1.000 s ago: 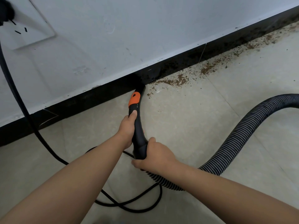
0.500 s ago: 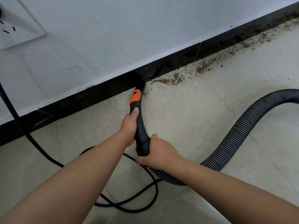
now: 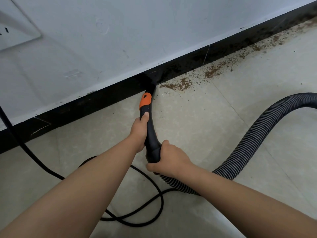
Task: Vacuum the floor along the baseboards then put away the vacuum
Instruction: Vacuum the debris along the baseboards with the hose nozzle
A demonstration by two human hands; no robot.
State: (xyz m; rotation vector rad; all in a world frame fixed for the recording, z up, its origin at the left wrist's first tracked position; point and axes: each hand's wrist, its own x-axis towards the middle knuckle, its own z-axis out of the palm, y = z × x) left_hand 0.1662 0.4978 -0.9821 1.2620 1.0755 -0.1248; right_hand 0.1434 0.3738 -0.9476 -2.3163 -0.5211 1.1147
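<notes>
A black vacuum nozzle with an orange collar points at the black baseboard, its tip touching the floor edge. My left hand grips the nozzle just below the collar, thumb along its top. My right hand holds the wider rear end where the ribbed grey hose joins. Brown dirt lies just right of the tip and trails on along the baseboard to the far right. The vacuum's body is out of view.
A black power cord drops from the wall at the left and loops on the beige tiled floor beneath my arms. A white wall socket sits at the top left. The hose curves off the right edge.
The nozzle tip has slid right along the baseboard, closer to the brown dirt pile. Both hands moved with it; the view shifted so the socket sits further left.
</notes>
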